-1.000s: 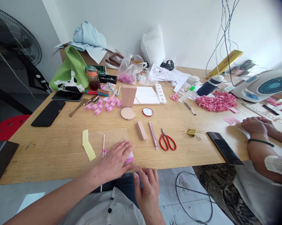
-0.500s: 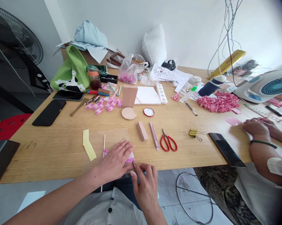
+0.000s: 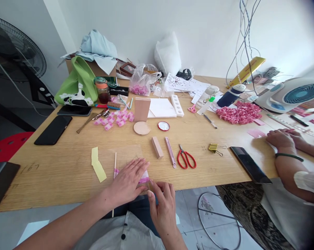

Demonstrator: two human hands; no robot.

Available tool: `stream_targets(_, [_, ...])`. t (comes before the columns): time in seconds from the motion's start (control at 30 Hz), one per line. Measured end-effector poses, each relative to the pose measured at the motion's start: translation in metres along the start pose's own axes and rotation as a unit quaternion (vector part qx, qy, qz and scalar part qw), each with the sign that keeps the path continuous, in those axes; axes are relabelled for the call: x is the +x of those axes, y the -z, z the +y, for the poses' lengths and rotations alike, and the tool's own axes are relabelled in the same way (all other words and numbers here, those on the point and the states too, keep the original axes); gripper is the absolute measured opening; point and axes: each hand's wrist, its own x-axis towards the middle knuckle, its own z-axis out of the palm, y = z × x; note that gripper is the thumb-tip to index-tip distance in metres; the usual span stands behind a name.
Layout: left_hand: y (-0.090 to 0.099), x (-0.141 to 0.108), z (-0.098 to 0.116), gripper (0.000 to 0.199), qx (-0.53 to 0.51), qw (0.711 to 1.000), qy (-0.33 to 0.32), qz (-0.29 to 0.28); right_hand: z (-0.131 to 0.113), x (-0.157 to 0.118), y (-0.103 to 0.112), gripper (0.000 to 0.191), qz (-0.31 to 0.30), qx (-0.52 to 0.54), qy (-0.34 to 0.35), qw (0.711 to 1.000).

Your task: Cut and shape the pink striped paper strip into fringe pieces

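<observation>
Near the table's front edge, my left hand (image 3: 129, 177) lies flat with its fingers stretched over a piece of pink-and-white fabric (image 3: 144, 177), hiding most of it. A thin wooden stick (image 3: 115, 160) with pink material around it pokes out from under that hand on the left. My right hand (image 3: 162, 201) is at the table edge, its index fingertip touching or very near the fabric's right corner, thumb and index apart. A clear sheet (image 3: 132, 150) lies beneath the work. Just beyond are a wooden block (image 3: 157, 147), a pink craft knife (image 3: 170, 152) and red-handled scissors (image 3: 186, 158).
Yellow paper (image 3: 98, 165) lies left of my hands. A wooden disc (image 3: 141, 128), a red-rimmed lid (image 3: 163, 126) and pink-and-white fabric pieces (image 3: 115, 118) sit farther back. To the right are a binder clip (image 3: 216, 148), a phone (image 3: 249, 165) and another person's arms (image 3: 286, 149).
The view has shifted slightly. My left hand stays flat on the fabric, and my right hand has barely moved at the fabric's corner.
</observation>
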Motion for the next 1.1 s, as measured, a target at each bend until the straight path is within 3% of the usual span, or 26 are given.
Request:
stream_targets(0.47, [0.0, 0.001, -0.001, 0.068, -0.014, 1.0, 0.015, -0.01, 0.001, -0.006, 0.004, 0.029, 0.048, 0.058, -0.04, 0.996])
stream_targets(0.87, [0.015, 0.002, 0.004, 0.064, -0.001, 1.0, 0.011, 0.002, -0.005, -0.014, 0.005, 0.026, 0.126, 0.148, -0.124, 0.973])
stream_targets(1.0, [0.024, -0.004, 0.0, 0.063, -0.007, 0.999, -0.002, 0.052, -0.014, -0.017, 0.009, 0.028, 0.162, 0.177, -0.233, 0.943])
stream_targets(1.1, [0.033, -0.015, -0.004, 0.052, -0.028, 0.995, 0.021, 0.097, -0.023, -0.019, 0.011, 0.037, 0.141, 0.205, -0.346, 0.904])
